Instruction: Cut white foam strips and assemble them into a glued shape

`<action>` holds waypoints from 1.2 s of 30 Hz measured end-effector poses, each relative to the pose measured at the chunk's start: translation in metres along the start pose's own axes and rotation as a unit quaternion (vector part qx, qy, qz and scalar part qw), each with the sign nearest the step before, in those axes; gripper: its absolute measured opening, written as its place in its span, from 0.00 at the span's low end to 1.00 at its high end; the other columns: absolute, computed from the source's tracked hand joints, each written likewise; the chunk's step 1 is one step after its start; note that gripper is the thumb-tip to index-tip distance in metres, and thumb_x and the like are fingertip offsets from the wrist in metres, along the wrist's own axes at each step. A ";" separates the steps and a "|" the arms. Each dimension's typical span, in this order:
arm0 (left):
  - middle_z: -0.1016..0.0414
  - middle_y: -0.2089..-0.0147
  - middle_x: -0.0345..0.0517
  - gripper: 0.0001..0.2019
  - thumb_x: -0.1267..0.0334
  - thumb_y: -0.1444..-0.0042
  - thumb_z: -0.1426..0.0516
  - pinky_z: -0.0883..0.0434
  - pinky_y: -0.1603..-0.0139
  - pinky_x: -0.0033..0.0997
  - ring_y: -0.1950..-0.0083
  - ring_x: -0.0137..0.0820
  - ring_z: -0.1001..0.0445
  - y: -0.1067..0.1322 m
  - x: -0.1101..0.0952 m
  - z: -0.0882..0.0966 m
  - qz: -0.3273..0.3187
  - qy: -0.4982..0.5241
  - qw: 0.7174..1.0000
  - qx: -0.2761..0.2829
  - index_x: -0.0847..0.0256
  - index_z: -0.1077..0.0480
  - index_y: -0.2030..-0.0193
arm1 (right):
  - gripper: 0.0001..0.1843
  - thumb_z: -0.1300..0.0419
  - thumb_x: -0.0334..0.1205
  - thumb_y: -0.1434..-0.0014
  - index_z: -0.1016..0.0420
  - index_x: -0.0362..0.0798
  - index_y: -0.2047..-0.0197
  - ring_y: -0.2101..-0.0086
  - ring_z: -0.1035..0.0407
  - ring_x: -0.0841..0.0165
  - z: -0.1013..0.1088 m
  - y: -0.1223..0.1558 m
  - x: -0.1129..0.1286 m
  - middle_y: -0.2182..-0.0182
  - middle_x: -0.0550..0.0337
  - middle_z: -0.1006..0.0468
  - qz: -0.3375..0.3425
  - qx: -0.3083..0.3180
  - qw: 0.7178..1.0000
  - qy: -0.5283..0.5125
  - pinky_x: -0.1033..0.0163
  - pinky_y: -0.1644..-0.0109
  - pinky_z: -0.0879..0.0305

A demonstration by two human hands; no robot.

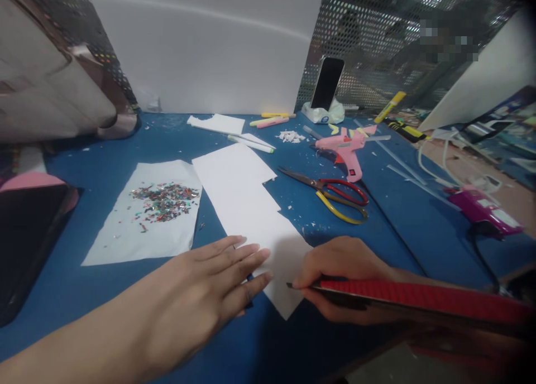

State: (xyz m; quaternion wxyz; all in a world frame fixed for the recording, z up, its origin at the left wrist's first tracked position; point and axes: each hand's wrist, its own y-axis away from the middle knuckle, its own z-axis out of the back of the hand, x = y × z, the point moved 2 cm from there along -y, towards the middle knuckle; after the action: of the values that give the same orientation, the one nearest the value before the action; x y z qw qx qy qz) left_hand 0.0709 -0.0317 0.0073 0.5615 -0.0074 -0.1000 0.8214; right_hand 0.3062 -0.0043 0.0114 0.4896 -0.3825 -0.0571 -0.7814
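Observation:
A white sheet of card (247, 197) with a stepped right edge lies slantwise on the blue tabletop. My left hand (196, 294) rests with its fingers stretched out on the card's near left edge. My right hand (343, 272) is closed round a utility knife (402, 297) with a ribbed red and black body. Its narrow tip points left over the near corner of the card; whether it touches cannot be made out. Scissors (326, 190) with one red and one yellow handle lie beyond my right hand.
White paper (138, 241) at left bears small coloured bits. A pink glue gun (345, 149), marker pens (268, 121) and a propped phone (329, 82) stand or lie farther back. A dark device (29, 239) sits far left, a purple object (486, 211) at right. A cord crosses the right side.

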 end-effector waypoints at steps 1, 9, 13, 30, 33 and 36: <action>0.33 0.36 0.51 0.21 0.66 0.29 0.60 0.31 0.38 0.42 0.37 0.39 0.31 0.000 0.000 0.000 0.001 0.002 1.000 -0.001 0.61 0.34 0.37 | 0.04 0.41 0.31 0.43 0.27 0.45 0.63 0.77 0.30 0.75 0.000 0.000 0.000 0.75 0.63 0.22 0.006 -0.001 1.000 -0.001 0.72 0.71 0.37; 0.33 0.35 0.49 0.19 0.65 0.30 0.56 0.35 0.35 0.41 0.36 0.38 0.31 0.002 0.001 -0.005 0.011 0.015 1.000 -0.014 0.60 0.35 0.36 | 0.02 0.41 0.31 0.41 0.28 0.44 0.63 0.74 0.27 0.75 0.002 -0.004 -0.002 0.73 0.61 0.21 0.028 0.041 0.999 -0.008 0.71 0.69 0.35; 0.34 0.35 0.52 0.21 0.63 0.34 0.50 0.41 0.31 0.42 0.35 0.40 0.33 0.003 -0.004 -0.008 0.010 0.015 1.000 -0.017 0.61 0.36 0.36 | 0.02 0.40 0.31 0.41 0.28 0.44 0.63 0.75 0.28 0.76 0.001 -0.002 -0.006 0.74 0.62 0.21 0.058 0.044 0.997 0.010 0.72 0.70 0.37; 0.40 0.31 0.55 0.23 0.69 0.31 0.55 0.39 0.32 0.45 0.30 0.42 0.42 0.006 -0.003 -0.019 -0.015 -0.014 1.000 -0.013 0.63 0.45 0.30 | 0.10 0.45 0.27 0.35 0.33 0.44 0.69 0.71 0.32 0.76 0.006 0.005 -0.021 0.72 0.64 0.25 0.156 0.154 0.975 0.016 0.69 0.67 0.39; 0.39 0.31 0.53 0.24 0.71 0.32 0.53 0.50 0.27 0.45 0.29 0.39 0.45 0.007 -0.004 -0.019 -0.004 0.000 1.000 -0.019 0.62 0.44 0.31 | 0.10 0.46 0.26 0.34 0.32 0.44 0.69 0.70 0.32 0.76 0.008 0.007 -0.020 0.72 0.64 0.25 0.130 0.166 0.977 -0.004 0.70 0.67 0.38; 0.40 0.31 0.49 0.24 0.73 0.33 0.54 0.54 0.26 0.43 0.28 0.36 0.46 0.006 -0.007 -0.020 0.023 0.022 0.999 -0.012 0.60 0.44 0.31 | 0.11 0.47 0.27 0.34 0.32 0.44 0.69 0.70 0.31 0.76 0.011 0.007 -0.017 0.72 0.64 0.24 0.117 0.173 0.978 -0.011 0.69 0.66 0.38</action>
State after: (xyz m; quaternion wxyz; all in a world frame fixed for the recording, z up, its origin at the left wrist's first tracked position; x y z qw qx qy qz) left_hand 0.0703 -0.0375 -0.0140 0.5441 -0.0342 -0.0972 0.8326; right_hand 0.3217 0.0093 0.0057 0.6359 -0.3048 -0.1519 -0.6926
